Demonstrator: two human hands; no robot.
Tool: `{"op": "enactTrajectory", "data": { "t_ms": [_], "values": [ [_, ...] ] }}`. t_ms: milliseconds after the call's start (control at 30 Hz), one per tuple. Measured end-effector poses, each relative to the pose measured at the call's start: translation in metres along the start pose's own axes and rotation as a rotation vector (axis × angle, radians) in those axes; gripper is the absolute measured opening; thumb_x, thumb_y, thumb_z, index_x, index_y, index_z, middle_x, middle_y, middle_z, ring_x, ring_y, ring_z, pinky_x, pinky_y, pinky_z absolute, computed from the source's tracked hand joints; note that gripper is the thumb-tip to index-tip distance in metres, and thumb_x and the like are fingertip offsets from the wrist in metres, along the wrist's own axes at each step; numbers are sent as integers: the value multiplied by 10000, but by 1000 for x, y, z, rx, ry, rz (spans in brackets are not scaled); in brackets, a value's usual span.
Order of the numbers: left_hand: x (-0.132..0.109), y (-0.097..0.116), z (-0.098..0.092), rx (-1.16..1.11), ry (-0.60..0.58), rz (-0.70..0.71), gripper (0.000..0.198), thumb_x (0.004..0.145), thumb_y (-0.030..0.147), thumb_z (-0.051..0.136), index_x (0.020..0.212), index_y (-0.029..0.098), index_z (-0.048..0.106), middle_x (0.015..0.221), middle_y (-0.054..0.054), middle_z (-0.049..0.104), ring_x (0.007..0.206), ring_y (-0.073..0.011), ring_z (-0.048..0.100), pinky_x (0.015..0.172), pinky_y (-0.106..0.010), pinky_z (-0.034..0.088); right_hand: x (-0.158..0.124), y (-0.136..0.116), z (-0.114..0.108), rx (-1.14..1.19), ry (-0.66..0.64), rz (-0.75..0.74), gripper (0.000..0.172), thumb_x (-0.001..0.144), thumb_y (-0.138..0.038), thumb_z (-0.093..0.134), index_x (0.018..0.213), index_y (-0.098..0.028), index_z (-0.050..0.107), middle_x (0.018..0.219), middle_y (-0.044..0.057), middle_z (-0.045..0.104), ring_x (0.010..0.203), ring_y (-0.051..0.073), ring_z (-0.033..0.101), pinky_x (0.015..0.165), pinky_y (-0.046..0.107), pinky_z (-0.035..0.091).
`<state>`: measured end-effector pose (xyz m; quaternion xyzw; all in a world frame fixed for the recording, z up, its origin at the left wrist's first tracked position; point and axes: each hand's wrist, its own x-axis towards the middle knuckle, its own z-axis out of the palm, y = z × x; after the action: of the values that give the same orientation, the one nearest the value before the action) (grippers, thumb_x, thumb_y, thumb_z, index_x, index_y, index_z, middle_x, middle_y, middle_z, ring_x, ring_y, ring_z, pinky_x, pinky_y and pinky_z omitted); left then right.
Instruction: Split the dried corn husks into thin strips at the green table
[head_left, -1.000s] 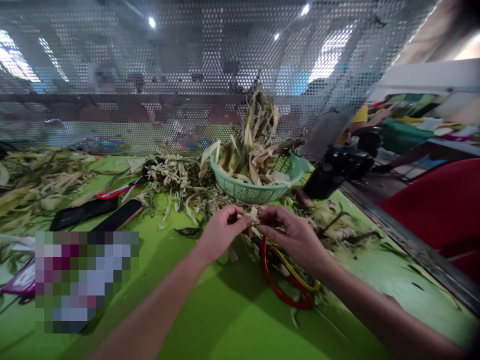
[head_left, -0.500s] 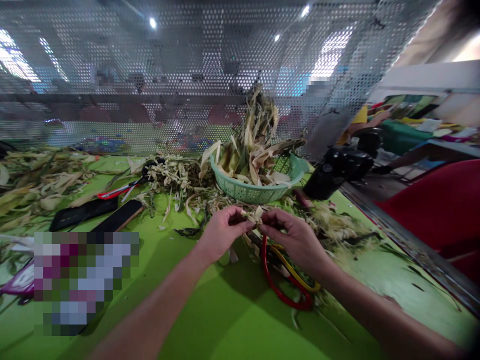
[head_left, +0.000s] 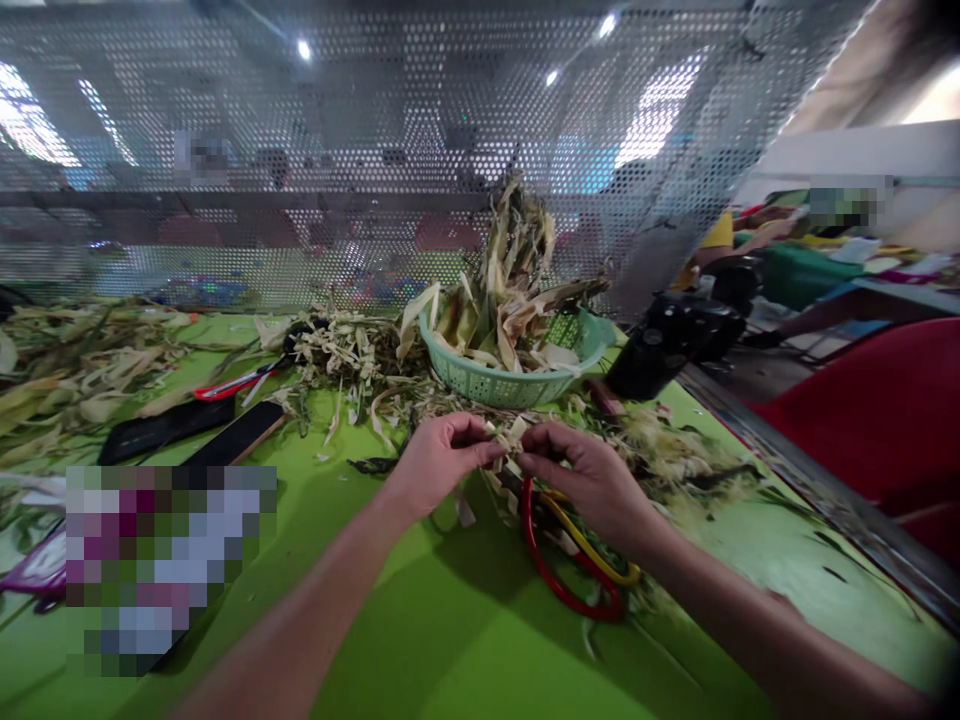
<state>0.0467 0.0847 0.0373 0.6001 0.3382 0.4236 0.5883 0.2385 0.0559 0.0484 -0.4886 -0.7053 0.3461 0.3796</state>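
Note:
Between my hands, low over the green table, is a small folded piece of dry corn husk [head_left: 513, 436]. My left hand [head_left: 441, 458] pinches one side of it between thumb and fingers. On the other side my right hand [head_left: 583, 468] is closed on it in the same way, and the fingertips partly cover the piece. A pair of scissors with red and yellow handle loops [head_left: 537, 570] lies beneath my right hand, its blades hidden. Just beyond my hands a pale green plastic basket [head_left: 501, 386] holds dry corn husks [head_left: 514, 265].
Husk strips [head_left: 341, 350] lie heaped left of the basket; loose husks [head_left: 90, 370] spread farther left. Near them are a red cutter [head_left: 225, 386] and a dark phone [head_left: 165, 430]. Corn silk [head_left: 660, 445] and a black device [head_left: 649, 345] stand right. A perforated metal panel [head_left: 360, 110] closes the back.
My fingers have shifted slightly around the husk piece, and its pale ends stand at a slightly different angle. Both hands stay in nearly the same place.

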Motion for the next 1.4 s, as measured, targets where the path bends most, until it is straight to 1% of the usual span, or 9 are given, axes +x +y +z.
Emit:
{"op": "enactTrajectory", "data": {
  "t_ms": [200,567,733,867,1033,1100,1200,1300,1400],
  "values": [
    [1,-1,1,8,68,-22,322,668,382,756,782,143,574,718,19,564,666,-91,513,658,-229,427,0,6,2,-15,68,-20,166,845,-357,596,827,-194,569,727,-10,550,687,144,498,634,256,402],
    [-1,0,0,108,71,9,225,729,339,695,817,148,614,736,6,584,679,-107,511,680,-249,421,-1,5,4,-173,76,-41,152,861,-339,577,793,-204,560,683,-16,556,647,145,495,607,262,386],
    [-2,3,0,147,56,4,206,751,336,674,820,150,617,739,0,592,687,-114,522,672,-250,421,-3,2,4,-165,59,-28,151,862,-339,566,788,-208,556,700,-13,571,663,152,510,616,260,389],
    [-2,4,1,142,78,12,224,750,351,678,808,152,594,744,-1,580,696,-112,514,677,-244,420,-1,1,5,-104,72,-15,159,848,-349,578,786,-203,558,701,-9,567,669,154,512,622,260,397],
    [-4,2,5,100,59,7,356,733,414,696,966,168,590,839,-23,591,772,-135,536,706,-254,425,0,-1,8,33,97,12,195,826,-375,600,787,-188,560,703,0,549,658,145,497,600,257,408],
    [-4,0,7,80,40,4,352,738,433,687,949,164,601,810,-17,586,746,-131,525,703,-257,420,0,0,10,69,73,29,201,823,-381,609,811,-185,567,713,2,558,661,142,503,600,253,412],
    [-5,-3,8,-6,51,3,328,743,451,678,860,152,609,793,-12,593,738,-126,519,716,-259,418,-1,4,12,156,8,57,211,833,-389,605,879,-185,579,758,7,583,680,141,524,617,253,426],
    [-4,-6,10,-159,71,-85,339,724,447,700,858,145,623,798,-16,606,757,-130,541,732,-265,425,-1,6,13,183,-14,55,221,831,-401,608,876,-187,585,777,13,597,699,149,538,640,263,440],
    [-5,-8,13,-339,71,-187,333,709,419,725,844,127,638,763,-22,605,709,-116,546,721,-265,433,-1,4,12,134,19,27,214,822,-398,622,832,-187,589,759,9,595,698,152,538,650,268,440]
  ]
}}
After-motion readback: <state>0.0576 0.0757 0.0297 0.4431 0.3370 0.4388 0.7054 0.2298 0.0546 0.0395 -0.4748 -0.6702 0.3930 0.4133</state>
